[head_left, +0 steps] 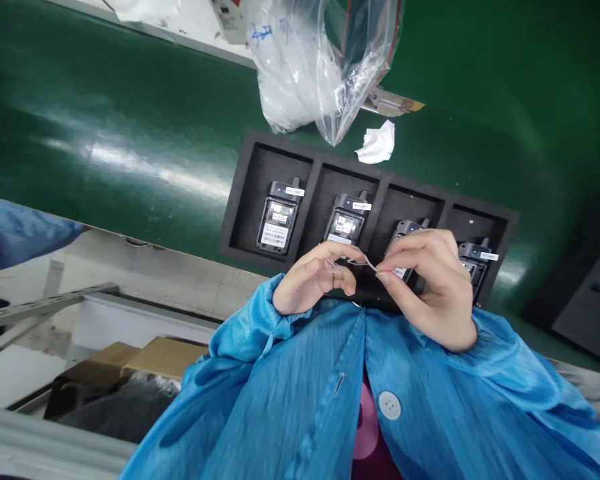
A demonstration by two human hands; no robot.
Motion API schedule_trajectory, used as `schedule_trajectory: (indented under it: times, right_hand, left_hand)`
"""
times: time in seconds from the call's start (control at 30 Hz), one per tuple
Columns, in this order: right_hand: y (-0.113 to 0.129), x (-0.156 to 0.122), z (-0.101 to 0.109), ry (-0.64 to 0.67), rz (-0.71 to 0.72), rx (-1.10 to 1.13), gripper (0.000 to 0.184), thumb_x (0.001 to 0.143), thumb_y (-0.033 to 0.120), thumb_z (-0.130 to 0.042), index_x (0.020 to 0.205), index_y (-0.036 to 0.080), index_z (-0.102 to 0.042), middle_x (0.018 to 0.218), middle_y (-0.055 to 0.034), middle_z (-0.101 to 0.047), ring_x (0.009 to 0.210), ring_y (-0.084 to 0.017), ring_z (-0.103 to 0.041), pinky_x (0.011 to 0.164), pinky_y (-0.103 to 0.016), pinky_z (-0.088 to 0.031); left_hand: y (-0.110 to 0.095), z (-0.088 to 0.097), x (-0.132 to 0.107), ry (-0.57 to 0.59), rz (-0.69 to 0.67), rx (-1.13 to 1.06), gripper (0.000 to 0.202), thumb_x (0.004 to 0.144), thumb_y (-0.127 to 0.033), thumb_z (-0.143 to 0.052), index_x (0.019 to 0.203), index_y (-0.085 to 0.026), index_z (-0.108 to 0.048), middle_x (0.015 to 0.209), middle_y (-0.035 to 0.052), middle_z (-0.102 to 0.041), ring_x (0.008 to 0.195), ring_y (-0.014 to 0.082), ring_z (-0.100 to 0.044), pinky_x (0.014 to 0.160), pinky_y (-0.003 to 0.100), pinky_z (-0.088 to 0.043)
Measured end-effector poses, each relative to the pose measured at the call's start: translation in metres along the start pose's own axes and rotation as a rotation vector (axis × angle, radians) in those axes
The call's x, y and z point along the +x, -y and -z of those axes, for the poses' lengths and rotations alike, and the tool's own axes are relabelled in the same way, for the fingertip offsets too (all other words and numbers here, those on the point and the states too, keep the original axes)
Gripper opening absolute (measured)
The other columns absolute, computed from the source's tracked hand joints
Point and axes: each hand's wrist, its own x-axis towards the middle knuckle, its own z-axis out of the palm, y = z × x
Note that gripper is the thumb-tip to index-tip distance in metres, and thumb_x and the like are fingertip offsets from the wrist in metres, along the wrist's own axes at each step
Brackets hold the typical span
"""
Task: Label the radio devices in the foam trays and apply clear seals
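Observation:
A thin white cord [371,264] runs between my two hands, above the lower edge of a black foam tray [237,193]. My left hand [320,277] is curled, with loops of the cord among its fingers. Thumb and forefinger of my right hand [433,287] pinch the cord. The tray's compartments hold several dark handheld devices with stub antennas and barcode labels. The leftmost device [279,217] lies in full view, while the second device [349,217] shows its upper part. My right hand partly covers the third device [405,230] and the rightmost device [475,257].
Behind the tray on the green table [180,127] lies a clear zip bag [300,73] of white items. A crumpled white paper [377,143] is beside it. Cardboard boxes [160,357] stand below at left. At far left is another person's blue sleeve [25,233].

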Motion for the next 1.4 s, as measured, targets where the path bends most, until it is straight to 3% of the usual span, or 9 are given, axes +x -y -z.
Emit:
schedule_trajectory:
  times: [0.1, 0.23, 0.3, 0.37, 0.5, 0.67, 0.97, 1.27, 1.4]
  right_hand:
    - [0.004, 0.006, -0.004, 0.025, 0.013, -0.037, 0.002, 0.083, 0.022, -0.065, 0.084, 0.023, -0.065, 0.088, -0.0021, -0.064, 0.086, -0.018, -0.058, 0.085, -0.041, -0.044]
    - [-0.003, 0.018, -0.018, 0.085, -0.044, -0.073, 0.003, 0.085, 0.025, -0.063, 0.082, 0.023, -0.065, 0.09, -0.0021, -0.064, 0.089, -0.019, -0.057, 0.085, -0.039, -0.042]
    - [-0.015, 0.025, -0.03, 0.117, -0.106, -0.111, 0.007, 0.086, 0.026, -0.061, 0.081, 0.022, -0.064, 0.089, -0.0024, -0.063, 0.089, -0.019, -0.056, 0.084, -0.039, -0.042]
    - [-0.03, 0.03, -0.043, 0.132, -0.16, -0.17, 0.01, 0.087, 0.026, -0.059, 0.079, 0.021, -0.063, 0.087, -0.0028, -0.062, 0.088, -0.02, -0.054, 0.082, -0.038, -0.042]
    - [-0.049, 0.034, -0.059, 0.094, -0.204, -0.276, 0.011, 0.088, 0.026, -0.056, 0.08, 0.021, -0.062, 0.085, -0.0035, -0.06, 0.085, -0.02, -0.051, 0.08, -0.037, -0.041]
    - [-0.05, 0.032, -0.061, 0.067, -0.192, -0.328, 0.012, 0.089, 0.026, -0.054, 0.081, 0.021, -0.061, 0.085, -0.0038, -0.058, 0.084, -0.02, -0.051, 0.079, -0.037, -0.042]
    - [-0.05, 0.03, -0.064, 0.064, -0.166, -0.37, 0.011, 0.089, 0.027, -0.052, 0.083, 0.02, -0.058, 0.088, -0.0052, -0.057, 0.087, -0.022, -0.049, 0.079, -0.038, -0.041]
    - [-0.052, 0.025, -0.059, 0.032, -0.143, -0.324, 0.013, 0.091, 0.028, -0.051, 0.098, 0.02, -0.057, 0.095, -0.0061, -0.058, 0.086, -0.021, -0.05, 0.079, -0.038, -0.042]
    - [-0.044, 0.009, -0.046, 0.156, -0.044, -0.424, 0.02, 0.091, 0.026, -0.052, 0.107, 0.023, -0.063, 0.099, -0.0065, -0.059, 0.094, -0.022, -0.05, 0.081, -0.039, -0.04]
  left_hand:
    - [-0.008, 0.005, -0.003, -0.114, -0.068, -0.02, 0.046, 0.089, -0.056, -0.047, 0.114, -0.02, -0.06, 0.114, 0.0092, -0.057, 0.071, 0.0128, -0.06, 0.066, 0.03, -0.05]
    - [-0.02, 0.014, -0.004, -0.295, -0.242, 0.066, 0.038, 0.092, -0.052, -0.044, 0.084, -0.018, -0.06, 0.08, 0.0007, -0.051, 0.052, 0.0067, -0.046, 0.049, 0.023, -0.041]
    - [-0.024, 0.02, -0.005, -0.369, -0.361, 0.296, 0.039, 0.094, -0.046, -0.042, 0.074, -0.017, -0.057, 0.07, -0.0005, -0.047, 0.051, 0.0077, -0.043, 0.049, 0.023, -0.037]
    - [-0.027, 0.025, -0.006, -0.408, -0.476, 0.686, 0.035, 0.095, -0.037, -0.044, 0.074, -0.016, -0.062, 0.068, 0.0015, -0.05, 0.061, 0.0111, -0.049, 0.058, 0.027, -0.041]
    - [-0.029, 0.033, -0.006, -0.272, -0.48, 1.458, 0.026, 0.093, -0.03, -0.049, 0.094, -0.016, -0.071, 0.08, 0.0054, -0.057, 0.078, 0.0162, -0.052, 0.074, 0.033, -0.042]
    - [-0.025, 0.037, -0.002, -0.129, -0.404, 1.918, 0.036, 0.093, -0.038, -0.048, 0.116, -0.02, -0.069, 0.084, 0.0059, -0.051, 0.076, 0.0184, -0.044, 0.07, 0.034, -0.038]
    - [-0.02, 0.029, 0.002, -0.197, -0.228, 2.105, 0.043, 0.093, -0.046, -0.045, 0.128, -0.027, -0.062, 0.089, 0.0072, -0.049, 0.08, 0.0211, -0.041, 0.069, 0.036, -0.034]
    - [-0.019, 0.027, 0.002, -0.193, -0.209, 2.159, 0.045, 0.093, -0.049, -0.047, 0.131, -0.03, -0.06, 0.091, 0.0067, -0.05, 0.082, 0.022, -0.041, 0.071, 0.036, -0.033]
    - [-0.019, 0.027, 0.003, -0.199, -0.234, 2.165, 0.044, 0.092, -0.048, -0.047, 0.129, -0.03, -0.061, 0.09, 0.0067, -0.05, 0.081, 0.022, -0.041, 0.07, 0.036, -0.031]
